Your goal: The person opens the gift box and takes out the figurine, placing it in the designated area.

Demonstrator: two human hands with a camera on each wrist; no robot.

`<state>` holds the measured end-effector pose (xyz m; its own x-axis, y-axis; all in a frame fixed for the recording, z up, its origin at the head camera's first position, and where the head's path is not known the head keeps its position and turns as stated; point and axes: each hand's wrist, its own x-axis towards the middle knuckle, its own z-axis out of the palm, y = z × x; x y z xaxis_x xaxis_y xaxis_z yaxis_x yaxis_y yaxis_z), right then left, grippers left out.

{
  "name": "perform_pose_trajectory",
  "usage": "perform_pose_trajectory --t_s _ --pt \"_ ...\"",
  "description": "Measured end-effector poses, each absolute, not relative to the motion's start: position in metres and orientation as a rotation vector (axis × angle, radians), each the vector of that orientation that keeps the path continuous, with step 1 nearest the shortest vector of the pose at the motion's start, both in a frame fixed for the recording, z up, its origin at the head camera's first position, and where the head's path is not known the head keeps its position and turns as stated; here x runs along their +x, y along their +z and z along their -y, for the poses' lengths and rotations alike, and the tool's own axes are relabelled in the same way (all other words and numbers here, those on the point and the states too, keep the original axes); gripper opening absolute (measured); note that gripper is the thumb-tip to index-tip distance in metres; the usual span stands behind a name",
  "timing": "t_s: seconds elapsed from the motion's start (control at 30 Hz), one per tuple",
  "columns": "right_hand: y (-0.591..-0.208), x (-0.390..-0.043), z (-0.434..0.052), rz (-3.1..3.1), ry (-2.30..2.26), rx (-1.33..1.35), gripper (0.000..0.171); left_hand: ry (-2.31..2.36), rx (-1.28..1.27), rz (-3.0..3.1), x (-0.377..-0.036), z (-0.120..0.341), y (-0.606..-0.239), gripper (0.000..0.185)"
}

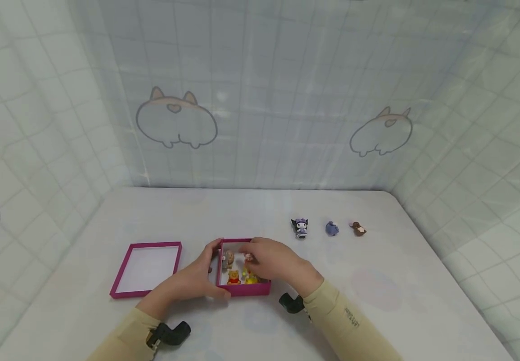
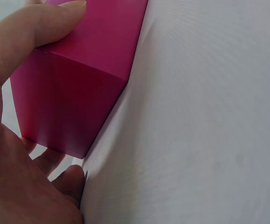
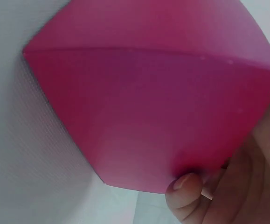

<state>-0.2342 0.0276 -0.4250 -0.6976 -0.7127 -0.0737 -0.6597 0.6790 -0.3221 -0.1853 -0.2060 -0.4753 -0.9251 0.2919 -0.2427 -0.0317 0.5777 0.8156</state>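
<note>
In the head view, a small magenta box (image 1: 243, 290) with a white inside sits at the table's middle. My left hand (image 1: 198, 276) holds it at the left side, thumb along the front wall (image 2: 111, 37) and fingers round toward the back. My right hand (image 1: 273, 258) reaches over the right wall (image 3: 125, 112), fingers dipping inside among small figurines; one fingertip (image 3: 186, 186) shows at the far right corner. A red-and-yellow bear figurine (image 1: 233, 277), a brown figurine (image 1: 228, 259) and a yellow figurine (image 1: 250, 279) stand inside. Whether the right fingers pinch one, I cannot tell.
A magenta-rimmed white lid (image 1: 179, 260) lies to the left of the box. At the back right stand a black-and-purple figurine (image 1: 301, 228), a blue figurine (image 1: 332, 228) and a brown figurine (image 1: 358, 228). Pale curtains with cartoon animals (image 1: 176, 120) surround the white table (image 1: 354, 301).
</note>
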Motion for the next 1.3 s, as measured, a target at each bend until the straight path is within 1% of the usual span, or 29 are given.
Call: perform_pose_trajectory --t_s 0.2,0.67,1.03,1.3 --pt "-0.430 -0.232 -0.025 -2.706 -0.360 -1.159 0.030 1.284 0.210 -2.462 -0.183 0.206 -0.476 0.134" --pt "-0.436 -0.232 -0.022 -2.747 -0.392 -1.079 0.027 1.300 0.207 -2.453 -0.184 0.205 -0.480 0.136" --pt "-0.430 -0.235 -0.020 -2.733 -0.375 -1.100 0.031 1.302 0.225 -2.458 -0.187 0.204 -0.471 0.133" --pt "-0.431 -0.233 -0.020 -2.729 -0.414 -1.076 0.039 1.292 0.223 -2.458 -0.183 0.205 -0.472 0.132"
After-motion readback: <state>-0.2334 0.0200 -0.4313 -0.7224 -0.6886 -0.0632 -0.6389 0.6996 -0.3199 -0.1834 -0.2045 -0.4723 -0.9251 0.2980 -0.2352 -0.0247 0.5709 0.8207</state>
